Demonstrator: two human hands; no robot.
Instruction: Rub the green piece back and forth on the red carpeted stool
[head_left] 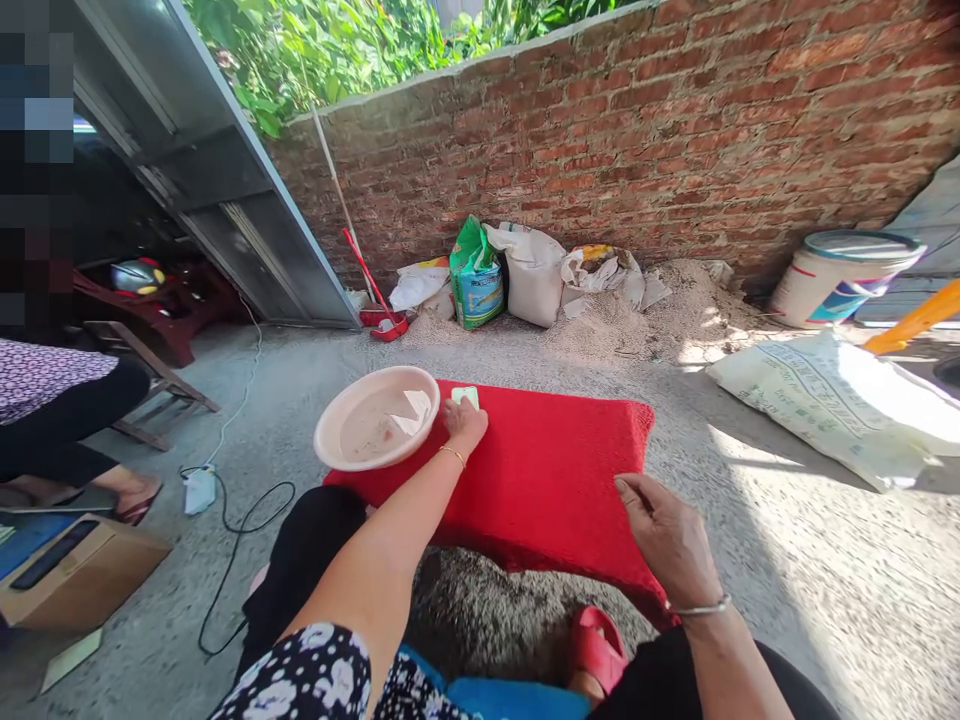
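Observation:
My left hand [466, 420] reaches to the far left part of a low table covered with a red cloth [540, 470]. Its fingers are closed on a small pale green block [465, 396], partly hidden by them; its exact kind is unclear. Just left of that hand, a pale pink basin [330, 440] rests partly over the cloth's edge, with a white piece [412, 412] and small bits inside. My right hand [667, 530] is above the cloth's right edge, fingers curled and thumb against the forefinger. Whatever it may hold is hidden.
A person [52, 400] sits at left near a cardboard box [90, 580] and a cable [236, 535]. Along the brick wall [600, 150] stand sacks [534, 275], a red dustpan [390, 328] and a bucket [840, 280]. Another sack [825, 400] lies at right.

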